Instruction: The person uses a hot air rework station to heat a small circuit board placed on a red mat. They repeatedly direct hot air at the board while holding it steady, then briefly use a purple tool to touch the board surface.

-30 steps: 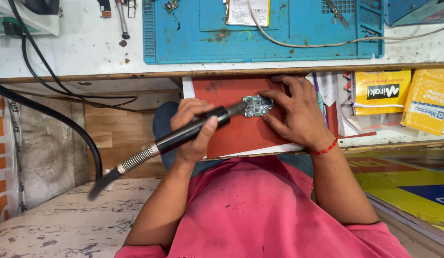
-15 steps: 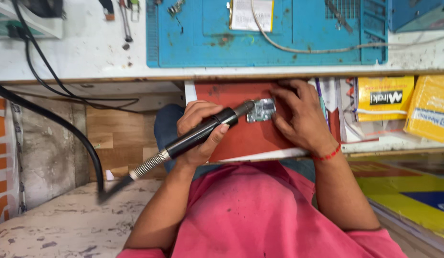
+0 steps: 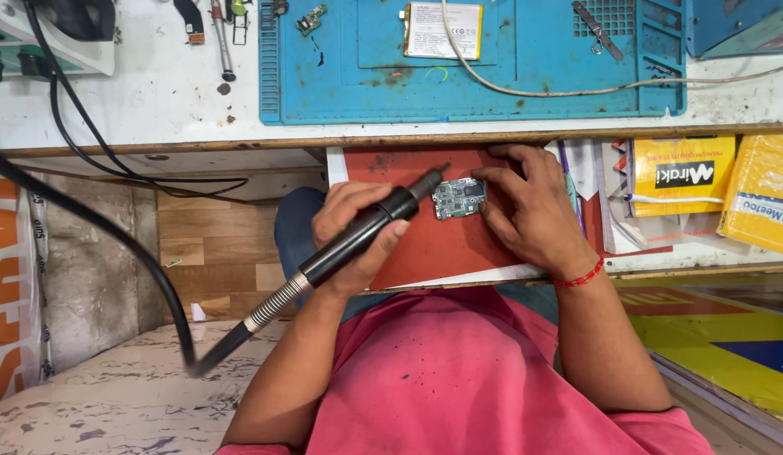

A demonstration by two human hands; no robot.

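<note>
Centrally, circuit board (image 3: 459, 198) pinned flat on red mat (image 3: 433, 244) by right hand (image 3: 530, 211) fingertips — judged light, stiff, fragile; best held at edges. Hot-air handpiece (image 3: 366, 236) gripped in closed left hand (image 3: 353, 232).

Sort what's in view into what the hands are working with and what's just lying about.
In use: left hand gripping black hot-air wand; right hand steadying small circuit board; red mat.

Lying about: blue work mat, flat battery, yellow packets, tweezers.

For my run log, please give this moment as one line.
left hand: holds black hot-air handle | right hand: steadies circuit board | surface: red mat
</note>
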